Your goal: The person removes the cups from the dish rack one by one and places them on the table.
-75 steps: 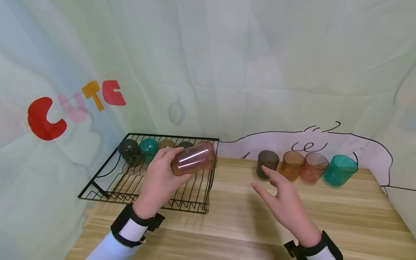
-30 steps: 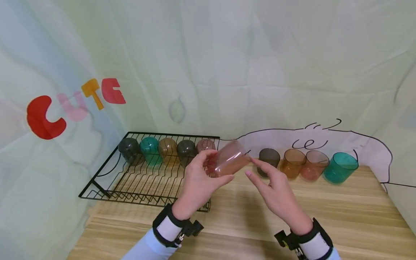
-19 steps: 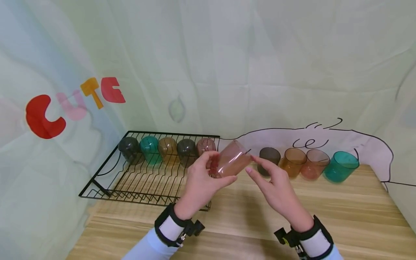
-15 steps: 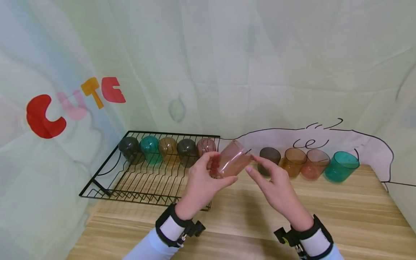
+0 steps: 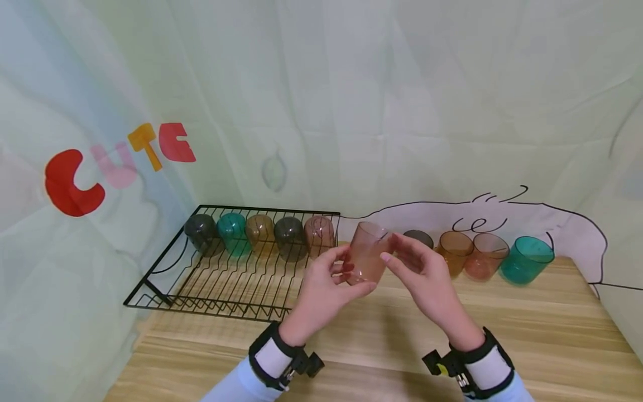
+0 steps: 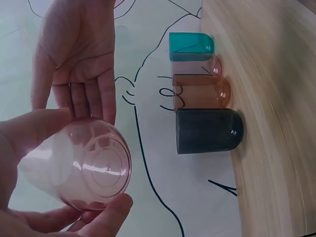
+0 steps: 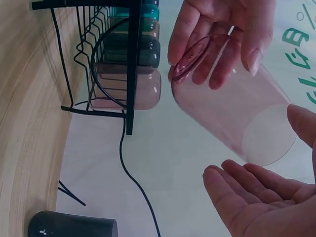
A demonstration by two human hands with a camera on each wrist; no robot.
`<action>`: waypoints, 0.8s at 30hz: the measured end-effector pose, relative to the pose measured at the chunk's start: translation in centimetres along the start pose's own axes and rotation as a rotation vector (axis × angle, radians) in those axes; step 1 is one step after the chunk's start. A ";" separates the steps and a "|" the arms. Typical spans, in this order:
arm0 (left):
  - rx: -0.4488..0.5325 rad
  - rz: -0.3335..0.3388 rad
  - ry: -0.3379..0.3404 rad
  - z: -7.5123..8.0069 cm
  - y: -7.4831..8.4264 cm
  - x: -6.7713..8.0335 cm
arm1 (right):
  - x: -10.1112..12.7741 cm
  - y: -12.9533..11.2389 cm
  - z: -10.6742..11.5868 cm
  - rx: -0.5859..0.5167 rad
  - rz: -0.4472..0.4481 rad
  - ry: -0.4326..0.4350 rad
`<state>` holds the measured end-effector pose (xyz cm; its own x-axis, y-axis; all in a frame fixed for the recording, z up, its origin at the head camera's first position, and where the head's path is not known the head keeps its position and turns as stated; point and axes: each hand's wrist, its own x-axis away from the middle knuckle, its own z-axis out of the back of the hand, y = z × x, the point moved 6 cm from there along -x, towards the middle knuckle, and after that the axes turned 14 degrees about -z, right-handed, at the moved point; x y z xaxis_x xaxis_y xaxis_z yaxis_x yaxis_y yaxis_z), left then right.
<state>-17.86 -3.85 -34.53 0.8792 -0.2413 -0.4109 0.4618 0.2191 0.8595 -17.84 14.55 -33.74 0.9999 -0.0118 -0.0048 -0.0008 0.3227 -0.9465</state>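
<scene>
My left hand grips a clear pink cup near its base, thumb in front and fingers round the far side. The cup is raised above the table, mouth up and leaning slightly right. My right hand is at the cup's right side, thumb tip beside the wall and fingers partly behind it. In the right wrist view, the right thumb overlaps the cup's rim, while the other fingers spread loosely below the mouth. The left wrist view shows the cup's round base, with the left fingers around it.
A black wire rack stands at left, its back row holding several upturned cups, including a teal cup and a pink cup. Along the wooden table's back right stand grey, amber, pink and teal cups.
My left hand has carried the pink cup rightward from over the rack. The cup has since tipped nearer upright, and my right fingers have moved in behind its rim.
</scene>
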 end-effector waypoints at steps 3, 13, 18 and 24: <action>-0.005 -0.008 -0.008 -0.4 -0.2 0.1 | 0.0 0.0 0.0 -0.005 -0.008 -0.009; -0.060 0.045 -0.030 -1.2 -0.8 0.5 | -0.2 -0.1 -0.1 -0.059 -0.028 -0.038; -0.074 0.040 -0.039 -1.5 -0.9 0.3 | -0.2 -0.3 -0.1 -0.043 -0.032 -0.017; -0.106 0.049 -0.058 -1.8 -1.0 0.4 | -0.2 -0.3 -0.2 -0.023 -0.043 0.003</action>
<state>-17.76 -2.45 -36.07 0.8942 -0.2812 -0.3484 0.4310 0.3301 0.8398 -18.03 14.30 -33.53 0.9990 -0.0277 0.0351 0.0418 0.2998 -0.9531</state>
